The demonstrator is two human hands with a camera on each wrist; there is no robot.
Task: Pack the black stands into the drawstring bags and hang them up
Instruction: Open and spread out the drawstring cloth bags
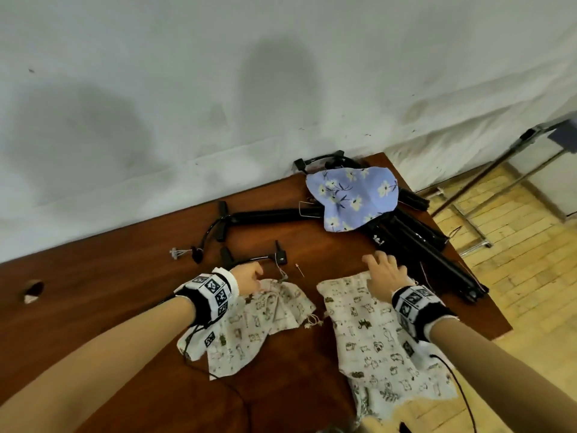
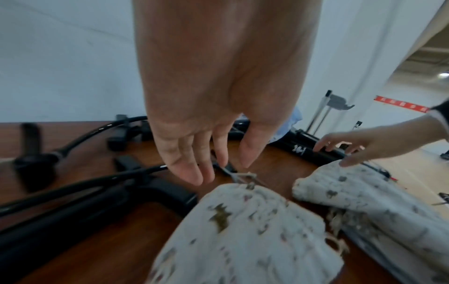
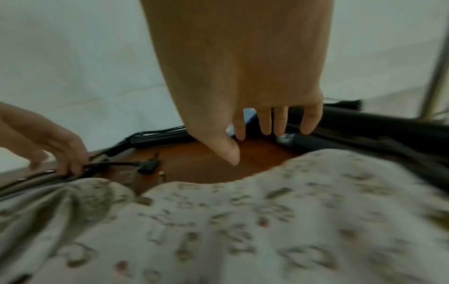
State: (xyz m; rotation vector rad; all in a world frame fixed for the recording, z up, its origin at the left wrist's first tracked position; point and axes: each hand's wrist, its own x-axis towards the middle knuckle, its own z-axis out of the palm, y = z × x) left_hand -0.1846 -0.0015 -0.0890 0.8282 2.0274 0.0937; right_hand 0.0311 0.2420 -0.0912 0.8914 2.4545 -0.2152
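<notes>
While both hands hover low over it, the brown table fills the lower half of the head view, a white wall above it.

Black stands: a folded bundle of long tubes lies right of centre, running toward the table's right edge; the count of separate stands in it can't be told. One more folded stand lies at centre, with thin curved black arms ending in small blocks. A similar thin black arm lies just beyond the left hand.

Bags, three counted: two cream drawstring bags with small dark animal prints, flat and limp. Right bag, the bigger, at lower right, partly hanging off the near edge. Left bag at lower centre, crumpled, its cord knotted at the mouth. One blue floral bag at upper right of the table, draped over the bundle.

Left hand: fingers straight, loose, nothing gripped, tips over the left bag's mouth by the thin arm. Right hand: fingers spread, relaxed, holding nothing, above the right bag's top edge, near the bundle.

Small bits: a pin between the hands, a white plug at centre left.
</notes>
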